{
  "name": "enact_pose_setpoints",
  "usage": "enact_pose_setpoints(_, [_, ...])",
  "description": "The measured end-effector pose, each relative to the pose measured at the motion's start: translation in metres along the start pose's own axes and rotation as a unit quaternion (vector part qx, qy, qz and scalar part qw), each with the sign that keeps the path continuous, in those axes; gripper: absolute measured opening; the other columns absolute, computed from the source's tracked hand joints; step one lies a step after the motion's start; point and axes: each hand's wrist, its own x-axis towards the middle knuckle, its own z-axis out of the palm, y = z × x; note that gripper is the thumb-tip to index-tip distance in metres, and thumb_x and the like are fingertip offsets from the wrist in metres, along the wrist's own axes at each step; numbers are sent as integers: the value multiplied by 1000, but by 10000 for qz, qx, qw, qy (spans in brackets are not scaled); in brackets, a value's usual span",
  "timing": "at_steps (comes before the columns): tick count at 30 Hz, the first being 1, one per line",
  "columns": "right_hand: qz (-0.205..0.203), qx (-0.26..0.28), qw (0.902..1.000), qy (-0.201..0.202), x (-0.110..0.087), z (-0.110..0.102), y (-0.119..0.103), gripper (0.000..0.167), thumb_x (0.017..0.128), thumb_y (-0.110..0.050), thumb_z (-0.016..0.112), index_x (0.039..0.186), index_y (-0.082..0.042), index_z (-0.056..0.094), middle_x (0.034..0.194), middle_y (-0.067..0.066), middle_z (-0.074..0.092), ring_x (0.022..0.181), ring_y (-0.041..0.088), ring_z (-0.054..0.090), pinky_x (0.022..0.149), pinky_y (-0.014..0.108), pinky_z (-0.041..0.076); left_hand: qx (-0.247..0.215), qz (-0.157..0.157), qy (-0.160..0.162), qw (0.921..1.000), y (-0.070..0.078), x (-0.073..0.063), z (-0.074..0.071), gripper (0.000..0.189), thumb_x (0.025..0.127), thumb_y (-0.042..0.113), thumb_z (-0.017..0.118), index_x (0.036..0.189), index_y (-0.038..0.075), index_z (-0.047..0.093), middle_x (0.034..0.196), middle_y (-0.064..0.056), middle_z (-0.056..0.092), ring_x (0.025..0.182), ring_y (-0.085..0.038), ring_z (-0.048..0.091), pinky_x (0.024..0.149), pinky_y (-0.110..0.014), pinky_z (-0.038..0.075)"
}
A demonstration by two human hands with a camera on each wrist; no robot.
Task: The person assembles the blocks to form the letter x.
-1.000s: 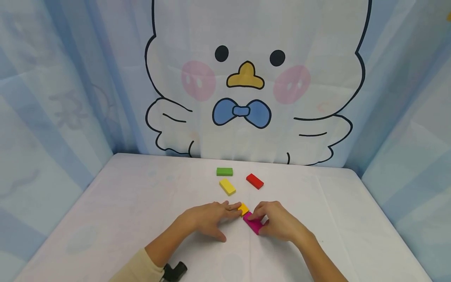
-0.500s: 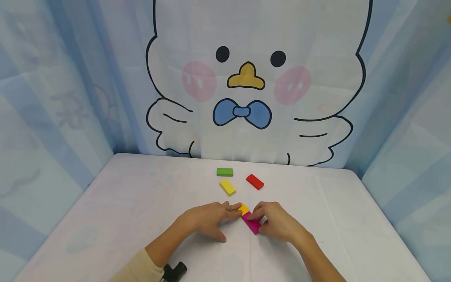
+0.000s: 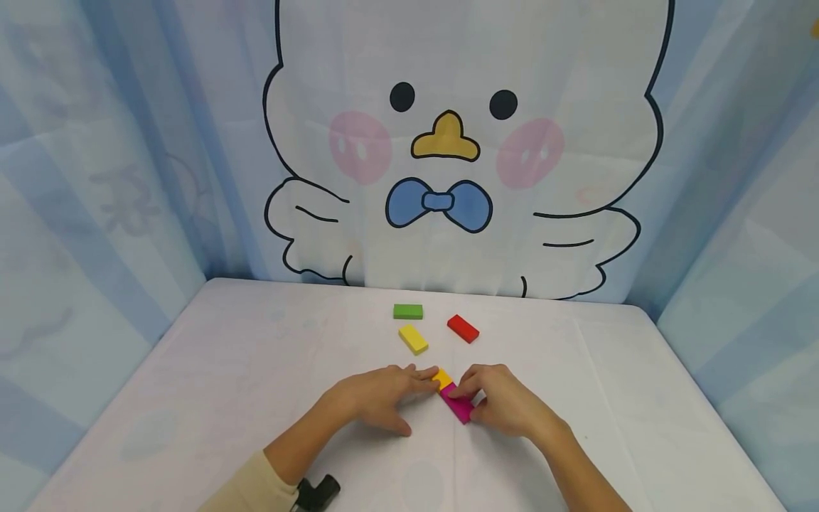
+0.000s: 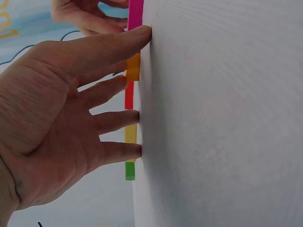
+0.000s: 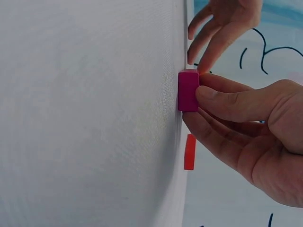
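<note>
In the head view my left hand [image 3: 382,398] rests low over the table, fingers spread, its fingertips against an orange block [image 3: 443,379]. The left wrist view shows these fingers [image 4: 111,122] nearly straight, with fingertips at the tabletop. My right hand [image 3: 508,403] pinches a flat magenta block [image 3: 458,409] between thumb and fingers. In the right wrist view the thumb presses the near end of the magenta block [image 5: 188,91]. The magenta block lies end to end with the orange one, in a slanting line. Fingers hide part of both blocks.
Beyond the hands lie a yellow block [image 3: 413,340], a green block [image 3: 408,312] and a red block [image 3: 463,329] on the white-covered table [image 3: 256,355]. A printed curtain [image 3: 448,256] hangs behind the far edge. A black object [image 3: 318,493] sits at the left wrist.
The right hand has slid the magenta block slightly to the left, closing the small offset against the orange block. The left hand and the other blocks stay where they were.
</note>
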Motion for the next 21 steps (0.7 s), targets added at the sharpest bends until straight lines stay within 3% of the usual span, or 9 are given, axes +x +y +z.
enact_pose_setpoints(12, [7, 2, 10000, 61, 0, -1, -1, 35, 82, 6, 79, 112, -12, 83, 106, -2, 70, 96, 20, 67, 72, 22, 58, -35, -42, 20, 10000, 3, -2, -4, 79, 86, 31, 87, 156, 36, 49, 169, 19, 31, 155, -28, 37, 118, -52, 43])
enact_pose_setpoints(21, [-142, -89, 9997, 192, 2, -2, 2, 34, 89, 4, 74, 116, -14, 80, 118, 2, 71, 111, 25, 67, 87, 42, 62, -75, -17, -16, 10000, 1, -1, -2, 79, 86, 30, 86, 156, 35, 49, 169, 18, 30, 154, -28, 38, 118, -53, 43])
